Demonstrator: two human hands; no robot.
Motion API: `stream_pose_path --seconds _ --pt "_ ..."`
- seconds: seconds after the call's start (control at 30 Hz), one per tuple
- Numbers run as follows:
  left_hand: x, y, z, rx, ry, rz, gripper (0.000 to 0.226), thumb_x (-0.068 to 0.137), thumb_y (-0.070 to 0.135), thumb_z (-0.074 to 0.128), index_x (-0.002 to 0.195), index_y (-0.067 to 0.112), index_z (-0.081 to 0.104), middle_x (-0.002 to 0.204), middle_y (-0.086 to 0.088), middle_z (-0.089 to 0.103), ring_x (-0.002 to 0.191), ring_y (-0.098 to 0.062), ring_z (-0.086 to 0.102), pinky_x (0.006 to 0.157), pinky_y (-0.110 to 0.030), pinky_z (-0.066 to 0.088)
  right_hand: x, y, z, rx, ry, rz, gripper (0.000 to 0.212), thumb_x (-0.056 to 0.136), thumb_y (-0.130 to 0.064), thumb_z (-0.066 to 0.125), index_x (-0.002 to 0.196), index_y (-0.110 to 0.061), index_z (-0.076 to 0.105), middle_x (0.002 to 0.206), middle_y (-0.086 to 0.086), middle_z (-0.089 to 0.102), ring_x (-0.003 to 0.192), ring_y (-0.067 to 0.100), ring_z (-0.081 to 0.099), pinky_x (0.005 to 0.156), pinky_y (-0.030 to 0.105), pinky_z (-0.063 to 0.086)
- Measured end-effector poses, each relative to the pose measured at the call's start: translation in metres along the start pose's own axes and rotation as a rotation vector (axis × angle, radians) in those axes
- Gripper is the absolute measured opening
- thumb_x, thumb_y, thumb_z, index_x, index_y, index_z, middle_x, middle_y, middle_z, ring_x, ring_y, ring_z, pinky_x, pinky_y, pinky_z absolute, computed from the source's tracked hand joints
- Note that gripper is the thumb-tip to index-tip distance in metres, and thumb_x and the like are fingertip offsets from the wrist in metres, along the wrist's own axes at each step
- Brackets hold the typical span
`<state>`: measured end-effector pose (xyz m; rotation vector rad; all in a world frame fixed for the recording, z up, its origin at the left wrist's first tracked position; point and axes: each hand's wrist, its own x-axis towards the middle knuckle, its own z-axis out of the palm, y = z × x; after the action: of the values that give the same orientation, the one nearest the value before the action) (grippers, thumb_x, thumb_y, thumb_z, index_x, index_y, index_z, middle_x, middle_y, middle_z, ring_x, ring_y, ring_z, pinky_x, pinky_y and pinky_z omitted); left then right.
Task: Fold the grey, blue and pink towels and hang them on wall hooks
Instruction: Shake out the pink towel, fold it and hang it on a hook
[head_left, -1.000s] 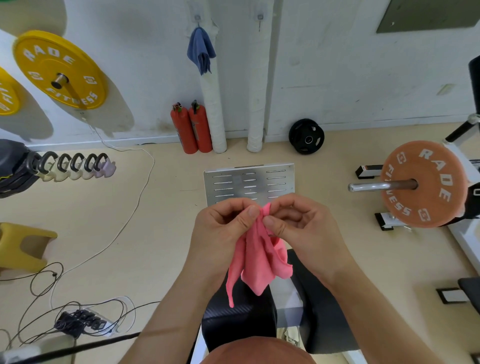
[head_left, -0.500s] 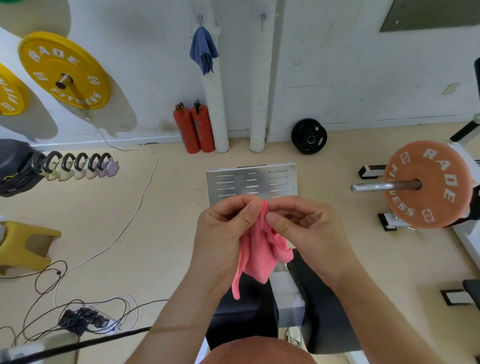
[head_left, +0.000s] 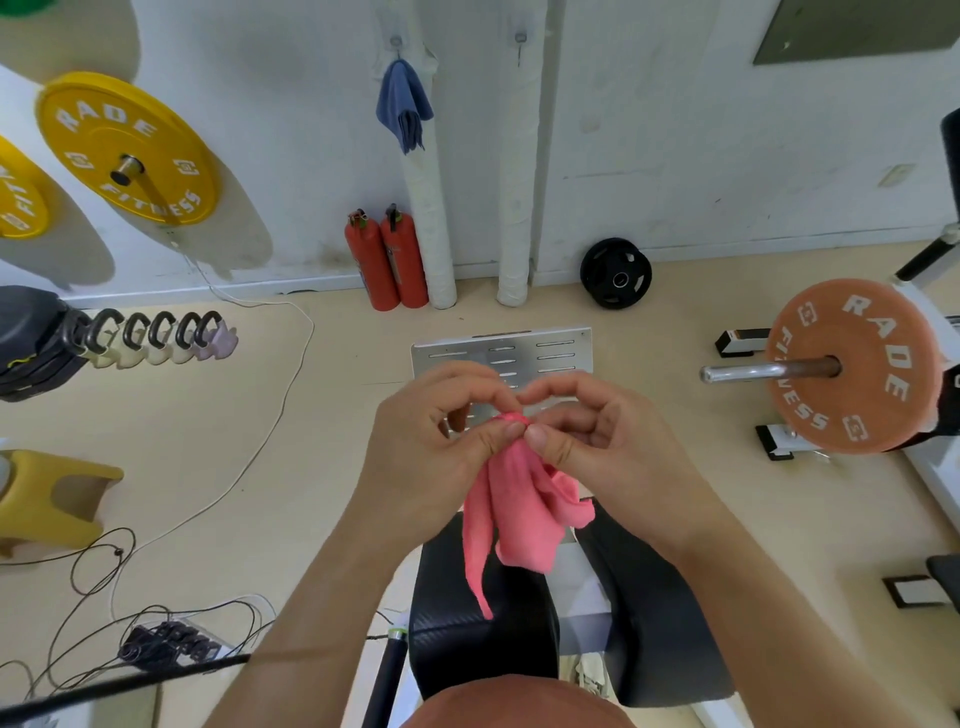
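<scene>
A pink towel (head_left: 524, 509) hangs bunched from my fingertips in the middle of the view, above a black padded bench. My left hand (head_left: 431, 447) and my right hand (head_left: 597, 441) both pinch its top edge, thumbs close together. A blue towel (head_left: 404, 106) hangs on the left wall hook (head_left: 396, 40). A second hook (head_left: 519, 39) to its right is bare. No grey towel is in view.
Two white padded pipes (head_left: 517, 208) and two red extinguishers (head_left: 387, 260) stand at the wall. A metal plate (head_left: 550, 348) lies on the floor ahead. An orange weight plate (head_left: 852, 369) on a bar is at right, with yellow plates (head_left: 127, 150) and cables (head_left: 156, 613) at left.
Both hands have drawn the pink towel's top edge tighter between the fingertips, and the towel hangs a little more bunched. The view has shifted slightly.
</scene>
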<state>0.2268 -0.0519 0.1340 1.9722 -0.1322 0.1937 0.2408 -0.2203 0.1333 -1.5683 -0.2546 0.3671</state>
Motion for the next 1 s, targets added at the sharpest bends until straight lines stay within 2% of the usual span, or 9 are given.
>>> stream_pose_path --seconds 0.13,0.2,0.27,0.37,0.5,0.67,0.8,0.9,1.0 --pt "0.01 0.013 -0.01 -0.131 -0.068 0.008 0.012 0.07 0.012 0.07 0.072 0.024 0.067 0.066 0.005 0.063 0.054 -0.007 0.041 0.053 -0.019 0.036 0.01 0.01 -0.025 -0.092 -0.214 0.153 0.04 0.089 0.0 0.06 0.12 -0.026 0.054 0.097 0.017 0.071 0.086 0.026 0.066 0.086 0.039 0.05" --pt "0.017 0.012 -0.016 -0.1 -0.027 0.044 0.014 0.072 0.011 0.068 0.073 0.024 0.064 0.061 0.007 0.054 0.053 -0.005 0.039 0.052 -0.017 0.034 0.015 0.029 -0.033 -0.362 -0.193 0.169 0.034 0.086 -0.004 0.064 0.112 -0.026 0.063 0.094 0.002 0.074 0.091 0.017 0.069 0.092 0.039 0.052" --pt "0.023 0.005 -0.024 -0.122 0.04 0.044 0.019 0.073 0.011 0.066 0.073 0.029 0.063 0.066 0.005 0.055 0.057 -0.008 0.041 0.054 -0.019 0.035 0.017 0.045 -0.039 -0.39 -0.173 0.255 0.021 0.088 -0.012 0.065 0.105 -0.023 0.07 0.096 -0.002 0.075 0.092 0.014 0.07 0.093 0.039 0.053" --pt "0.028 -0.01 -0.038 -0.173 0.15 0.009 0.022 0.075 0.011 0.064 0.074 0.033 0.064 0.07 0.01 0.058 0.063 -0.019 0.044 0.059 -0.024 0.038 0.015 0.067 -0.055 -0.272 -0.147 0.433 0.019 0.09 -0.018 0.064 0.107 -0.015 0.071 0.094 0.012 0.074 0.083 0.019 0.07 0.085 0.035 0.057" --pt "0.032 -0.015 -0.061 -0.282 0.282 -0.03 0.02 0.08 0.009 0.059 0.076 0.029 0.062 0.069 0.012 0.056 0.059 -0.012 0.042 0.053 -0.02 0.035 0.005 0.084 -0.071 -0.588 -0.209 0.555 0.013 0.089 -0.022 0.065 0.097 -0.014 0.072 0.07 0.007 0.071 0.068 0.013 0.067 0.068 0.021 0.055" --pt "0.03 -0.007 -0.068 -0.127 0.082 -0.017 0.018 0.074 0.01 0.065 0.073 0.029 0.066 0.067 0.006 0.06 0.062 -0.017 0.045 0.056 -0.022 0.04 0.022 0.064 -0.042 -0.486 -0.119 0.367 0.021 0.091 -0.037 0.059 0.11 -0.029 0.066 0.098 -0.003 0.069 0.091 0.009 0.066 0.08 0.027 0.055" --pt "0.024 0.0 -0.066 -0.029 -0.029 0.0 0.013 0.07 0.012 0.069 0.071 0.025 0.067 0.069 0.007 0.062 0.062 -0.016 0.047 0.06 -0.026 0.042 0.046 0.04 0.027 -0.418 -0.137 0.052 0.054 0.082 -0.044 0.068 0.13 -0.044 0.046 0.123 -0.014 0.053 0.113 0.004 0.053 0.09 0.031 0.051" --pt "0.02 0.003 -0.075 -0.073 -0.057 0.031 0.017 0.068 0.011 0.073 0.069 0.028 0.069 0.069 0.009 0.065 0.067 -0.011 0.055 0.066 -0.024 0.045 0.06 0.035 0.06 -0.36 -0.112 -0.068 0.028 0.083 -0.025 0.064 0.107 -0.039 0.059 0.1 -0.012 0.065 0.094 0.01 0.062 0.081 0.032 0.055" --pt "0.015 0.004 -0.089 -0.216 -0.019 0.036 0.02 0.068 0.005 0.073 0.071 0.024 0.071 0.072 0.004 0.068 0.071 -0.012 0.062 0.07 -0.023 0.049 0.066 0.049 0.055 -0.518 -0.149 0.014 0.006 0.078 -0.025 0.065 0.085 -0.025 0.063 0.074 -0.01 0.063 0.072 0.014 0.059 0.071 0.036 0.05"
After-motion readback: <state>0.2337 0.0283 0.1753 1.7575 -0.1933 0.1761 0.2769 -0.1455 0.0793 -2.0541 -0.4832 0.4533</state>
